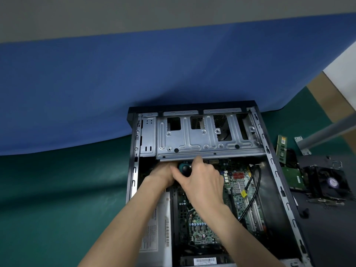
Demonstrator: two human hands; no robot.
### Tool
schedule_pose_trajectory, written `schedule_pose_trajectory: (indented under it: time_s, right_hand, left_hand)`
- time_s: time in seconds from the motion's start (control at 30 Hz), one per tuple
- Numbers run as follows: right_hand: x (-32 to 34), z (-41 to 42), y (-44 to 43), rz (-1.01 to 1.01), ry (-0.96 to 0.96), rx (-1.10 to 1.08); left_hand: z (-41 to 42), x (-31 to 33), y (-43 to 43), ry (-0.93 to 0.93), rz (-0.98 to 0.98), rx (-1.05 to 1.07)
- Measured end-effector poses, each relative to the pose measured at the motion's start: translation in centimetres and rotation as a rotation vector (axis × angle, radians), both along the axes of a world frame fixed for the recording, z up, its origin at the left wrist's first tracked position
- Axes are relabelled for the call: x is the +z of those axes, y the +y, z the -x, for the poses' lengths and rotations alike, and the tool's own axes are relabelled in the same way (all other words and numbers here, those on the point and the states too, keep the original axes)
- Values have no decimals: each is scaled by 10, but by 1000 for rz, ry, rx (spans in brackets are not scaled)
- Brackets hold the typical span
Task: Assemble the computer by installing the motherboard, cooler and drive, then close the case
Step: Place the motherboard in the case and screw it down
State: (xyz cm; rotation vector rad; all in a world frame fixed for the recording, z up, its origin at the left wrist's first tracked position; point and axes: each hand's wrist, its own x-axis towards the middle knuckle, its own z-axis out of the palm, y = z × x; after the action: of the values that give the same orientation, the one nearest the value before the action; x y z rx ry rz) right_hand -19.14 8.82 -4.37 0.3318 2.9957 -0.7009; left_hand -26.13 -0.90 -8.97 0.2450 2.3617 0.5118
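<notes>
Right hand (202,182) is inside the open case (277,170), thumb and curled fingers set round the teal-and-black screwdriver handle (184,168), just below the near edge of the drive cage (202,137). Left hand (160,175) is close beside the same handle. Its fingers are hidden, so its grip cannot be told. Motherboard (239,191) lies flat on the case floor. Cooler (331,183) and drive (290,177) lie outside — right of the case.
</notes>
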Motion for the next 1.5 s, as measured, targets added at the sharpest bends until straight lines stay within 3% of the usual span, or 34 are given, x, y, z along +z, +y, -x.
schedule_pose_trajectory:
  time_s: [0.1, 0.2, 0.33, 0.47, 0.7, 0.87, 1.33, 1.5]
  right_hand:
    - [-1, -4, 0, 29, 71, 152]
    - [1, 4, 4, 84, 28, 52]
    - [4, 8, 5, 11, -4, -32]
    - [1, 1, 1, 3, 98, 160]
    - [5, 9, 9, 20, 32, -23]
    - [-1, 2, 7, 22, 97, 163]
    - [-5, 10, 0, 142, -25, -147]
    - [1, 1, -1, 35, 77, 15]
  left_hand:
    - [0, -3, -1, -2, -29, -19]
    - [-1, -7, -1, 6, -40, 44]
    - [0, -9, -2, -18, -36, 76]
    - [1, -9, -2, -28, -23, 39]
    - [-1, -14, 1, -1, 36, 10]
    - [2, -17, -1, 6, 31, 4]
    - [2, -19, -1, 12, 99, -22]
    - [4, -18, -1, -27, 79, 5]
